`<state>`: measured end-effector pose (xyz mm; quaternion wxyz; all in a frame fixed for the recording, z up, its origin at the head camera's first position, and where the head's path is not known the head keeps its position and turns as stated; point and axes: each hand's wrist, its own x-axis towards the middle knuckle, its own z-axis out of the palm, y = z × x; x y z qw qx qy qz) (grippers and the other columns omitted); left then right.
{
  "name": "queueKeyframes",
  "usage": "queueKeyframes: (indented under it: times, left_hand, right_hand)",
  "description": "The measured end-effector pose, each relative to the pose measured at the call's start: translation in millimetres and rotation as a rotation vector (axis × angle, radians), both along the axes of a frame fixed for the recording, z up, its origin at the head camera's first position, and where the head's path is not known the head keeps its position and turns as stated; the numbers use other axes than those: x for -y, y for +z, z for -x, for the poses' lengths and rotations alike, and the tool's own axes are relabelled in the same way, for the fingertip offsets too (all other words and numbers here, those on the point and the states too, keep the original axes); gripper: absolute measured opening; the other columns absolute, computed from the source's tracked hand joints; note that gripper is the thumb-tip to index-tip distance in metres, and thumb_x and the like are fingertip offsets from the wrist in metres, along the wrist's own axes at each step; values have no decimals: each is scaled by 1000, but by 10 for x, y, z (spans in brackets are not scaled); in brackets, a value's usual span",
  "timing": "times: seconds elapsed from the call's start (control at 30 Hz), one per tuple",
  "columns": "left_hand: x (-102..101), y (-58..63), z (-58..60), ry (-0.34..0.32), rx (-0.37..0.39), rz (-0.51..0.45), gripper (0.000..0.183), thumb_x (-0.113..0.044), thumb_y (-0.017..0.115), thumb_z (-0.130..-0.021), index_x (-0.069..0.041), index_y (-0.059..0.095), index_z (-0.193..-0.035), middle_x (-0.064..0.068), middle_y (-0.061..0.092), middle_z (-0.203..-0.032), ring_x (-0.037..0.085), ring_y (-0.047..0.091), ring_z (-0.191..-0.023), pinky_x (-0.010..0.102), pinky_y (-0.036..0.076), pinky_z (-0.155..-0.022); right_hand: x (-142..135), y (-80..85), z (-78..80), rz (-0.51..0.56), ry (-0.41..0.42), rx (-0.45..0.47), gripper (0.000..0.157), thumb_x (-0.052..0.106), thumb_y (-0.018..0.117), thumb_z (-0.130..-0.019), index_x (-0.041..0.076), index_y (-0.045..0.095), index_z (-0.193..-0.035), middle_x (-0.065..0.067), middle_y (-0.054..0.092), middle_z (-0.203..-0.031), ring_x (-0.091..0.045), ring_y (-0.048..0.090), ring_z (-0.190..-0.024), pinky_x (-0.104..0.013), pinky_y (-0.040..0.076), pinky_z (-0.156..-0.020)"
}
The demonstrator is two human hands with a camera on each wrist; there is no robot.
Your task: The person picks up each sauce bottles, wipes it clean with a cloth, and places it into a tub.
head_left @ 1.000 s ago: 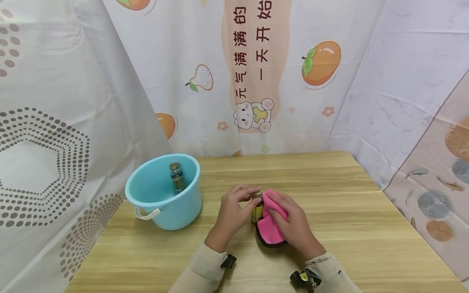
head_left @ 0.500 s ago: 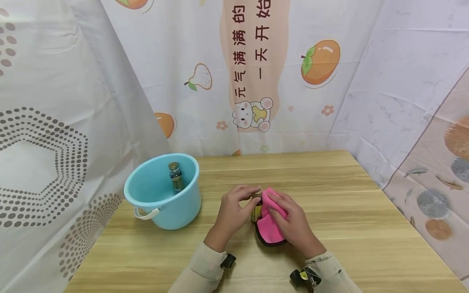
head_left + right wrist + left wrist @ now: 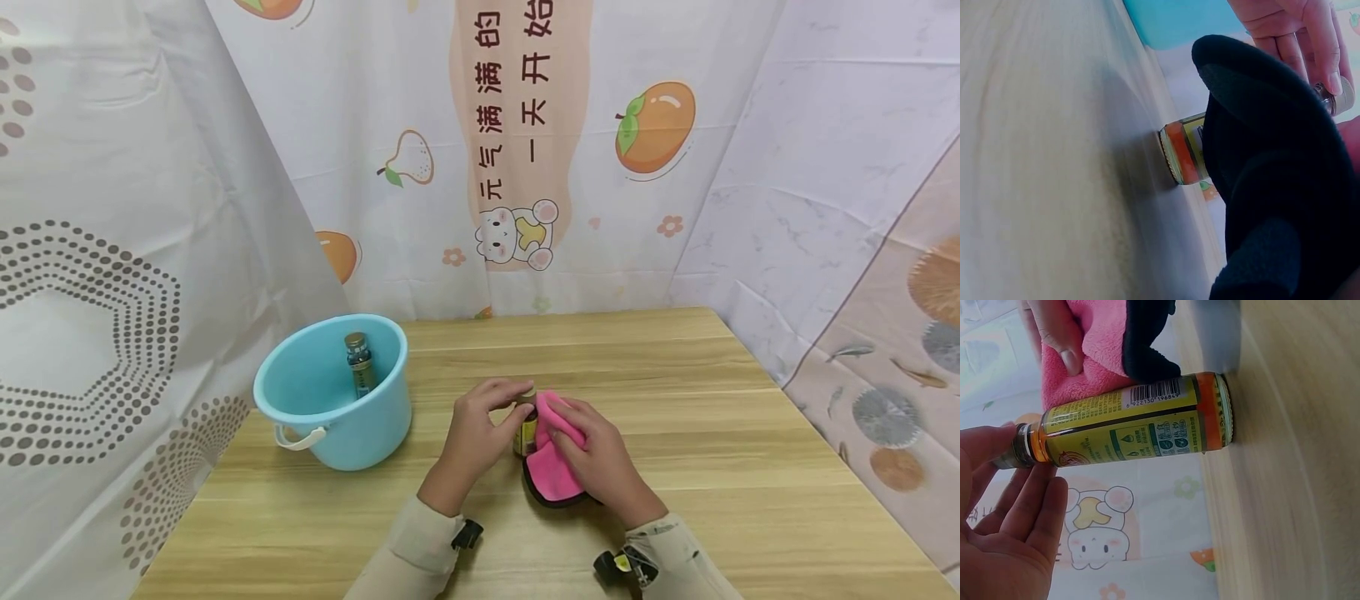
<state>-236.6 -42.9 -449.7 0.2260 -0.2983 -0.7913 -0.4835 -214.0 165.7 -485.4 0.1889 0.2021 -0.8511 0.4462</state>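
Observation:
A small glass bottle with a yellow label and orange liquid stands upright on the table, between the two hands. My left hand pinches its cap between thumb and fingers; the other fingers spread beside the neck in the left wrist view. A pink cloth with a black border is bunched in my right hand, which presses it to the bottle's right side. In the right wrist view the cloth's black underside covers most of the bottle, leaving its base and cap in sight.
A light blue bucket with a white handle stands at the left of the wooden table. Inside it leans another capped bottle. Printed curtains hang behind the table and at both sides.
Both hands stay at the bottle with nearly the same hold. The cloth's upper fold in my right hand shifts slightly against the bottle, and the cap shows a little more than half a second ago.

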Motion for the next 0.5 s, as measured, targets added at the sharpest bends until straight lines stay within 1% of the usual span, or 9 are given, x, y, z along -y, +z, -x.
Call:
queueKeyframes:
  times: [0.13, 0.2, 0.27, 0.37, 0.43, 0.5]
  left_hand:
    - [1, -1, 7, 38, -20, 29, 26, -19, 77, -96, -20, 77, -122, -6, 74, -119, 7, 71, -103, 33, 62, -86]
    - [2, -1, 9, 55, -27, 41, 27, -20, 77, -96, -21, 77, -122, -8, 74, -118, 6, 70, -101, 36, 62, -83]
    - [3, 5, 7, 63, -24, 48, 28, -21, 77, -95, -24, 76, -123, -10, 74, -118, 5, 70, -100, 36, 62, -81]
    - [4, 8, 9, 62, -28, 46, 28, -20, 78, -95, -22, 77, -123, -10, 74, -118, 5, 71, -99, 35, 62, -80]
    - [5, 10, 11, 60, -28, 47, 28, -19, 78, -95, -21, 77, -122, -10, 74, -118, 5, 72, -99, 34, 62, -81]
    - [3, 13, 11, 57, -30, 49, 28, -19, 78, -95, -20, 77, -123, -9, 74, -118, 5, 72, -99, 34, 63, -82]
  right_hand:
    - [-2, -8, 10, -16, 7, 9, 45, 9, 72, -97, 20, 67, -140, 0, 67, -137, -20, 64, -126, -48, 55, -103]
    - [-5, -20, 16, -29, 1, 41, 44, 10, 73, -97, 19, 67, -140, 0, 67, -136, -20, 64, -124, -48, 56, -102]
    - [-9, -30, 20, -50, -9, 93, 44, 11, 73, -97, 19, 67, -140, 0, 67, -135, -18, 65, -121, -46, 57, -100]
    - [-12, -52, 28, -90, -26, 165, 45, 13, 73, -97, 21, 66, -141, 1, 68, -134, -15, 65, -114, -42, 58, -95]
    - [-12, -60, 29, -112, -35, 195, 46, 14, 73, -97, 21, 65, -142, 1, 68, -134, -14, 65, -111, -41, 57, -94]
    - [-15, -64, 29, -131, -42, 203, 46, 14, 73, -97, 20, 65, -142, 1, 68, -134, -15, 65, -111, -41, 57, -95]
